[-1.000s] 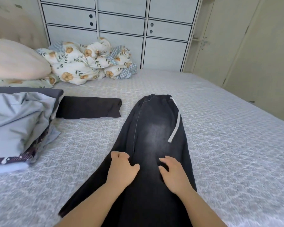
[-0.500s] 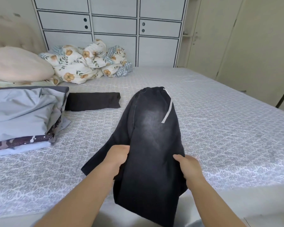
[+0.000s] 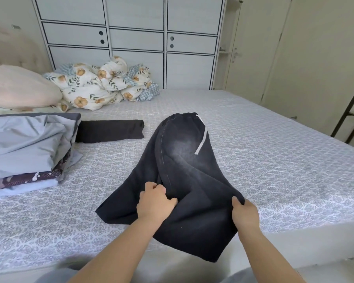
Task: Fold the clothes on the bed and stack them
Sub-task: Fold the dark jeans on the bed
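Black faded trousers [image 3: 180, 160] with a white drawstring lie lengthwise on the bed [image 3: 274, 160], waistband at the far end, legs draping over the near edge. My left hand [image 3: 154, 203] grips the cloth near the middle of the legs. My right hand [image 3: 244, 211] pinches the right edge of the trousers. A folded black garment [image 3: 109, 131] lies flat to the left of the waistband. A stack of folded clothes [image 3: 25, 148], grey on top, sits at the left.
A pink pillow [image 3: 18, 86] and a crumpled floral quilt [image 3: 102, 84] lie at the head of the bed. White cabinets [image 3: 135, 41] stand behind. A dark metal frame [image 3: 352, 111] stands at the right.
My hands went from resting flat on the trouser legs to gripping the cloth and pulling it towards the near edge. The camera has backed away from the bed.
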